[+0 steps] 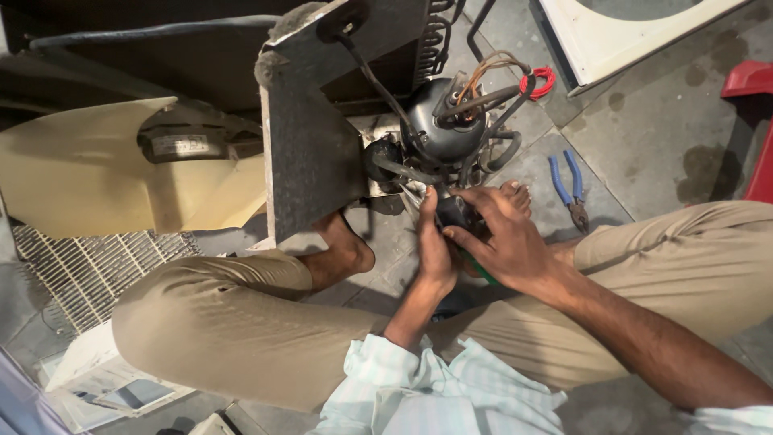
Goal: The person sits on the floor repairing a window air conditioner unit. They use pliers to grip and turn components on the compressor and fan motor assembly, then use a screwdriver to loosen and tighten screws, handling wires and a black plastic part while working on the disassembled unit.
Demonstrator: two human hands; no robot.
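Note:
I sit on the floor with knees spread in tan trousers. A black round compressor (pixel 445 125) with pipes and brown wires stands in front of me, inside an opened cooling unit. My left hand (pixel 435 246) reaches up to its base, fingers closed around a small dark part (pixel 453 211) near some thin metal fins. My right hand (pixel 503 238) lies over the same spot, fingers curled on the dark part, with a green object (pixel 483 274) showing under the palm. What exactly each hand grips is partly hidden.
A dark metal panel (pixel 310 153) stands left of the compressor. A cream fan blade (pixel 88 173) and its motor lie further left over a metal grille (pixel 88 266). Blue-handled pliers (pixel 570 189) lie on the tiled floor at right. A white casing (pixel 620 32) sits at the top right.

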